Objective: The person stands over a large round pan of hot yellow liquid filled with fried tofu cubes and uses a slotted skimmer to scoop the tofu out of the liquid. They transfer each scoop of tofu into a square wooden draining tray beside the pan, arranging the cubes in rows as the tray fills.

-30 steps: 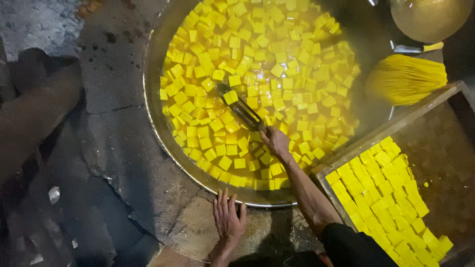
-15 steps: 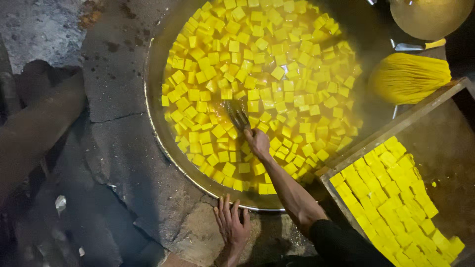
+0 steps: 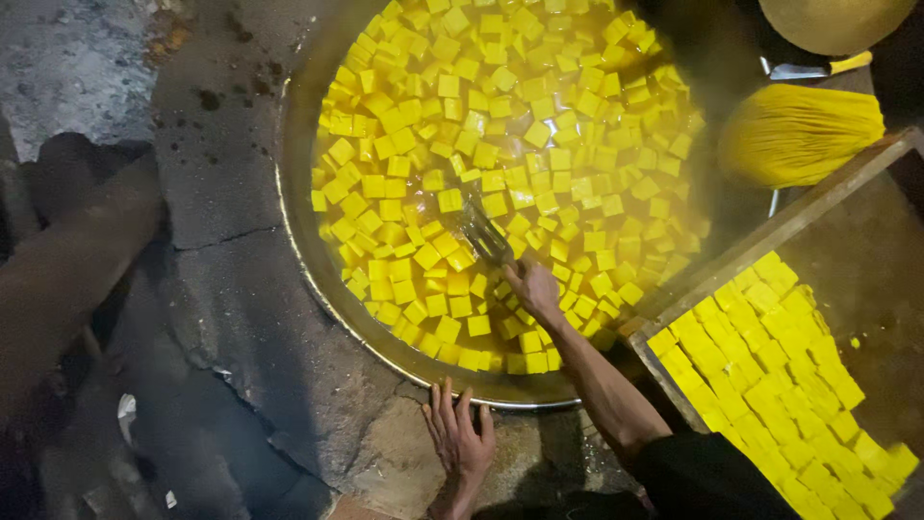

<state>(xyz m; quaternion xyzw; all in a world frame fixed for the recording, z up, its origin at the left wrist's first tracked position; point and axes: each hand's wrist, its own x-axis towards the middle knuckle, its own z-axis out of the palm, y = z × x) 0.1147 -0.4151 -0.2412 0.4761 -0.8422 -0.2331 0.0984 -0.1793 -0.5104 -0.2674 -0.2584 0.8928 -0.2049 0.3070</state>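
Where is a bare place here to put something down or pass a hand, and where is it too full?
Free: the stone surround left of the large pan, beside the left hand, and the wooden tray's upper part above its yellow cube rows. Crowded: the pan, packed with yellow cubes around the right hand and its tongs.

I saw no packages, labels, signs or screens anywhere in the view.
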